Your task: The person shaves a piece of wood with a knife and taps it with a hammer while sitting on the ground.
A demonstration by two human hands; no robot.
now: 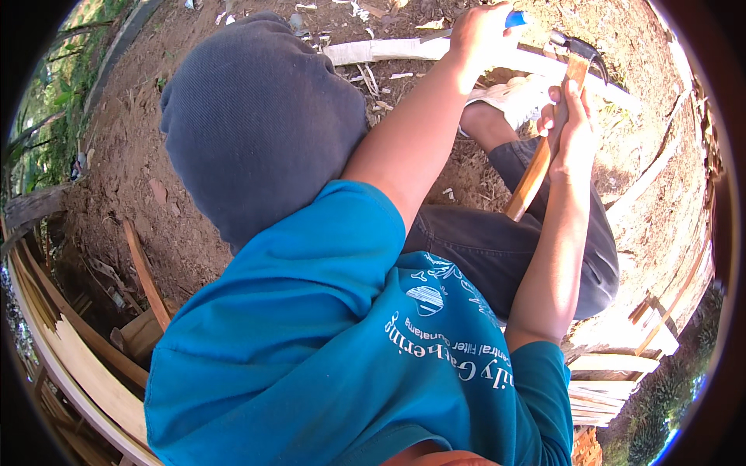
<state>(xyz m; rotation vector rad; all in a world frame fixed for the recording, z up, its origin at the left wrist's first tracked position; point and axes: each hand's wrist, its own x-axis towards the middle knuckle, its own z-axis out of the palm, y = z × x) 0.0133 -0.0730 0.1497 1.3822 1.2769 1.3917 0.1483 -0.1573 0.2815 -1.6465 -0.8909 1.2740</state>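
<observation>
My left hand [486, 35] is closed round a tool at the top of the head view. Only its blue handle end [517, 19] shows clearly past my fingers; the rest is mostly hidden, so its kind is uncertain. Below that hand a long pale wooden strip [381, 51] lies across the ground, running behind it to the right. My right hand [573, 136] grips a claw hammer [533, 177] midway along its wooden handle. The dark metal head [581, 51] points up, to the right of the blue handle and apart from it.
My bent legs [474, 237] and a light shoe [513, 99] are close to the strip. Wood shavings [373, 81] litter the brown soil. Split wooden slats [93, 373] lie at the lower left, and more pale slats [610, 380] at the lower right.
</observation>
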